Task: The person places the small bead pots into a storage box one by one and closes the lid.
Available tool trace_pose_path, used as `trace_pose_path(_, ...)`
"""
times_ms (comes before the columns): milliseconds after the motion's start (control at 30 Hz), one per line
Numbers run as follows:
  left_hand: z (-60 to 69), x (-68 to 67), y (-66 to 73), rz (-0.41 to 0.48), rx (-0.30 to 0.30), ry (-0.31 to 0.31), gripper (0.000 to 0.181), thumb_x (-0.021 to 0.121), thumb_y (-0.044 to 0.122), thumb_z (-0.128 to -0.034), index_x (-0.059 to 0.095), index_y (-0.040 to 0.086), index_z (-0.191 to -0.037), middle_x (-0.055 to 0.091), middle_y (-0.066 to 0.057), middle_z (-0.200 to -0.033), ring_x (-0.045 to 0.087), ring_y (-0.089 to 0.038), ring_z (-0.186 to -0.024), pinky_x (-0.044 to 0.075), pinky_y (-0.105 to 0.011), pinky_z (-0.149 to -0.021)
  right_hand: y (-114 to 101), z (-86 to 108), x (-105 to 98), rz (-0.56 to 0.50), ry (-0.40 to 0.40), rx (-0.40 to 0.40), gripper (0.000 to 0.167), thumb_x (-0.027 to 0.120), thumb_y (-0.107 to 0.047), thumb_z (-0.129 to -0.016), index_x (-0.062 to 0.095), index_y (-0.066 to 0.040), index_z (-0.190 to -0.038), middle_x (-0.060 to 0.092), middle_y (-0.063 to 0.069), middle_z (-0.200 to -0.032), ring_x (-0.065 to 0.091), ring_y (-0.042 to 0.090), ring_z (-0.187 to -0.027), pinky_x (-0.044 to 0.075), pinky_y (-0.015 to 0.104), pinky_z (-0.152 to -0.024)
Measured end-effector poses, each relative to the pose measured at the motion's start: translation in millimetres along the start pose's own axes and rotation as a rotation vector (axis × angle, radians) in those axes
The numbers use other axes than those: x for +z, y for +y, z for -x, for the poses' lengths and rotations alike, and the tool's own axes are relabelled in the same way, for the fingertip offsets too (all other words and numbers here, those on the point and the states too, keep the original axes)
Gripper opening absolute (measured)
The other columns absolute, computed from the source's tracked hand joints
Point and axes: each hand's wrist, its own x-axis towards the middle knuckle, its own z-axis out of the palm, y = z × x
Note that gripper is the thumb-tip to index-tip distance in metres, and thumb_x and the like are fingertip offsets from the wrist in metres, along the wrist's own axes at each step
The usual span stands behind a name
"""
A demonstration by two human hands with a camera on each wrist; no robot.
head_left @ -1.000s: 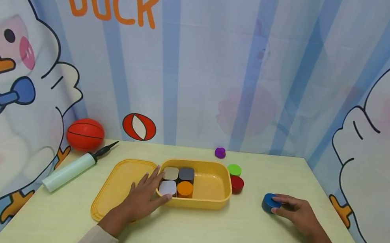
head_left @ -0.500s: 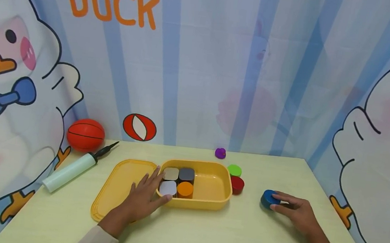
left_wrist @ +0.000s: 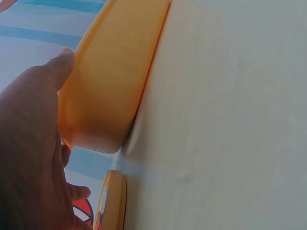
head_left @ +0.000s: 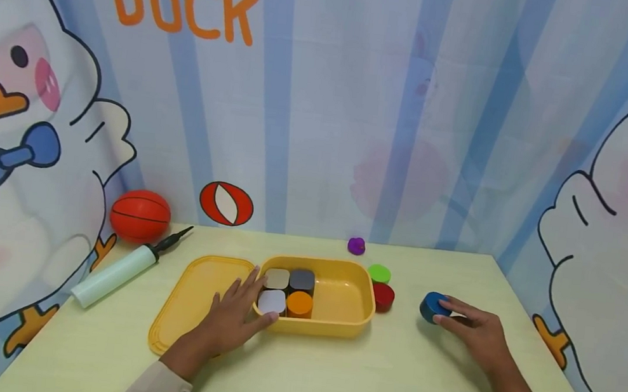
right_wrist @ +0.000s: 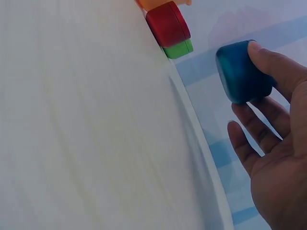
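My right hand (head_left: pixel 478 331) pinches a small blue tin (head_left: pixel 433 306) between thumb and fingers, above the table to the right. In the right wrist view the blue tin (right_wrist: pixel 243 72) has a rounded boxy shape. My left hand (head_left: pixel 232 318) rests with spread fingers at the left end of a yellow box (head_left: pixel 337 330), its thumb at the front rim. Inside that box, on the left, sit a beige tin (head_left: pixel 276 279), a dark grey tin (head_left: pixel 302 280), a pale lilac tin (head_left: pixel 271 302) and an orange tin (head_left: pixel 299 304).
Touching or near the box's right end are a red tin (head_left: pixel 382 298) and a green tin (head_left: pixel 379 273). A purple object (head_left: pixel 356 246) lies behind. A yellow lid (head_left: pixel 188 298) lies left, partly under my left arm. Farther left are a hand pump (head_left: pixel 118 274) and a red ball (head_left: pixel 141 216).
My right hand has raised the blue tin off the table and shifted it slightly left. The left hand and the box have stayed in place.
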Motion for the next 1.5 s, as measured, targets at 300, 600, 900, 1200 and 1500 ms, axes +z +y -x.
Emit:
trace_pose_path(300,-0.1,-0.6,1.5,0.012,0.01,-0.001,0.089,0.053,0.069,-0.1071,0.018,0.027,-0.178,0.002,0.0,-0.187,0.01,-0.053,-0.17,0.002,-0.091,-0.121,-19,-2.5,6,0.017,0.034,-0.028,0.046,0.082,-0.023,-0.101,0.073,0.0,-0.14,0.06,0.028,-0.155,0.068,-0.016,-0.1,0.056,0.008,-0.085)
trace_pose_path(600,0.4,-0.9,0.9,0.005,0.002,-0.001,0.089,0.052,0.069,-0.1072,0.017,0.028,-0.178,0.0,0.002,-0.187,0.009,-0.052,-0.17,0.002,-0.091,-0.121,-30,-7.5,21,-0.041,0.077,-0.13,0.038,0.082,-0.014,-0.1,0.076,0.002,-0.134,0.068,-0.018,-0.135,0.069,-0.015,-0.103,0.058,0.009,-0.086)
trace_pose_path(900,-0.2,1.3,-1.7,0.003,0.008,0.014,0.09,0.054,0.07,-0.1064,0.02,0.027,-0.177,0.003,0.0,-0.187,0.012,-0.054,-0.169,0.003,-0.092,-0.121,-47,-14.6,43,-0.102,0.092,-0.223,0.035,0.081,-0.002,-0.097,0.077,0.006,-0.131,0.07,0.028,-0.142,0.06,-0.021,-0.116,0.055,0.006,-0.091)
trace_pose_path(1200,2.1,-1.6,-0.3,0.003,0.005,0.009,0.089,0.053,0.068,-0.1074,0.02,0.025,-0.177,0.002,0.0,-0.187,0.011,-0.053,-0.169,0.003,-0.092,-0.121,-58,-20.2,56,-0.121,0.078,-0.258,0.035,0.082,0.0,-0.096,0.077,0.007,-0.13,0.068,0.031,-0.143,0.058,-0.02,-0.119,0.054,0.007,-0.095)
trace_pose_path(1500,0.0,-0.5,0.8,-0.006,0.005,-0.001,0.089,0.053,0.069,-0.1073,0.019,0.026,-0.178,0.0,0.002,-0.187,0.01,-0.053,-0.169,0.003,-0.092,-0.121,-66,-27.6,67,-0.146,0.071,-0.302,0.033,0.082,0.004,-0.094,0.078,0.008,-0.127,0.07,0.031,-0.139,0.061,-0.017,-0.119,0.056,0.012,-0.097)
